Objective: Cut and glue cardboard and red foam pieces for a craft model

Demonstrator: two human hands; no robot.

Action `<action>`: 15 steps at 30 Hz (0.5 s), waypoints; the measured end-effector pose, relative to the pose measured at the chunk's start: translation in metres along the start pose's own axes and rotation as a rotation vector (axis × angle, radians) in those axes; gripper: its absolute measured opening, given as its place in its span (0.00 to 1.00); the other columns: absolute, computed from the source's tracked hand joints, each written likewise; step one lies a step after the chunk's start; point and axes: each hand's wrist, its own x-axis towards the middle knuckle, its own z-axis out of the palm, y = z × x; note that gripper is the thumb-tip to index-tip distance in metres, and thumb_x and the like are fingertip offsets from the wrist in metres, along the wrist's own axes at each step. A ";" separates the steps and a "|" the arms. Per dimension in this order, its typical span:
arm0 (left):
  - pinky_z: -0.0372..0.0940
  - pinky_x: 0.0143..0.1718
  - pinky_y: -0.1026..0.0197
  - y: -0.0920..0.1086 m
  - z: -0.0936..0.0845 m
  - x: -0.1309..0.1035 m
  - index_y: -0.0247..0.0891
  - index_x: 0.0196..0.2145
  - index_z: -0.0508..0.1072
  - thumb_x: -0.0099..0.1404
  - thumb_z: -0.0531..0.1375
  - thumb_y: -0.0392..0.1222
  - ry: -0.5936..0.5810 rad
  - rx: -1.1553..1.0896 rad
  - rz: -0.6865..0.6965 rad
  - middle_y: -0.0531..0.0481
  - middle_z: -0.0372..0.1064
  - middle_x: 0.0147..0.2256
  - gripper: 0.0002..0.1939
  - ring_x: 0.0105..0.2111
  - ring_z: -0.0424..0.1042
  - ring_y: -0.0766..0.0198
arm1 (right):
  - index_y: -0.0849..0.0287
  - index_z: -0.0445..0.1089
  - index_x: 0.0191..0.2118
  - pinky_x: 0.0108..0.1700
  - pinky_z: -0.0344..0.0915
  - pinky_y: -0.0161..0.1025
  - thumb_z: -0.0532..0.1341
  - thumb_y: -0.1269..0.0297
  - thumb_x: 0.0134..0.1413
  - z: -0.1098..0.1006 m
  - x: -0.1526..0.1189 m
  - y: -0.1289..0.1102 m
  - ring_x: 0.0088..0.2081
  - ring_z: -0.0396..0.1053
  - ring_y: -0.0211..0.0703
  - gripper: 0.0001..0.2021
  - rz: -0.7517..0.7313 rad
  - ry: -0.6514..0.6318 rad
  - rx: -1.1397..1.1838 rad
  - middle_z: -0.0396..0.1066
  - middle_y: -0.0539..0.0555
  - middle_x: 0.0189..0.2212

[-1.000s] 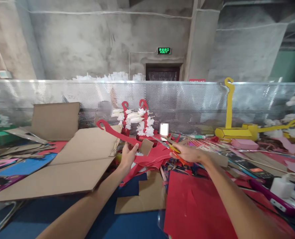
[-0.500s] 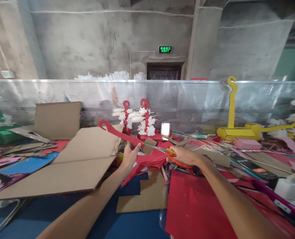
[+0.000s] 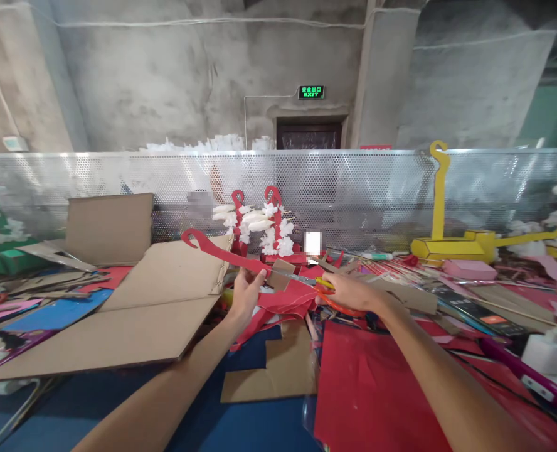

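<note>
Between thumb and fingers, my left hand (image 3: 246, 290) pinches a long red hook-ended strip (image 3: 222, 252), its curled end pointing up to the left. My right hand (image 3: 347, 292) grips scissors (image 3: 324, 285) with orange and yellow handles. Their blades point left, at the right end of the red strip; whether they are parted is hard to see. Below the blades lie crumpled red sheet scraps (image 3: 285, 300) and a small brown cardboard piece (image 3: 282, 275). Behind the hands stand two red hooked stands (image 3: 278, 216) with white flower-like pieces.
Large cardboard sheets (image 3: 165, 326) cover the left side. A red sheet (image 3: 372, 389) lies at front right, with a phone (image 3: 478, 312) and a white bottle (image 3: 546, 351) beyond. A yellow hooked stand (image 3: 441, 201) rises by the perforated metal panel (image 3: 377, 194).
The red strip's hooked end has shifted slightly left and down. Both hands stay almost in place, still holding the strip and the scissors.
</note>
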 end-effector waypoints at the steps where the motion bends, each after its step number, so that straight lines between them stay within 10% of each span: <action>1: 0.68 0.39 0.56 0.000 0.000 0.000 0.38 0.41 0.74 0.54 0.72 0.52 0.000 -0.001 0.001 0.48 0.76 0.34 0.22 0.36 0.75 0.57 | 0.58 0.67 0.41 0.36 0.57 0.38 0.63 0.39 0.56 0.000 0.000 -0.001 0.41 0.72 0.52 0.24 -0.002 -0.006 0.002 0.76 0.61 0.43; 15: 0.67 0.40 0.56 0.000 0.002 -0.001 0.39 0.43 0.74 0.55 0.72 0.53 -0.016 -0.028 -0.008 0.47 0.75 0.35 0.23 0.37 0.75 0.56 | 0.57 0.68 0.41 0.33 0.56 0.37 0.62 0.39 0.56 0.000 -0.001 -0.004 0.36 0.71 0.49 0.23 -0.017 0.015 0.010 0.76 0.57 0.38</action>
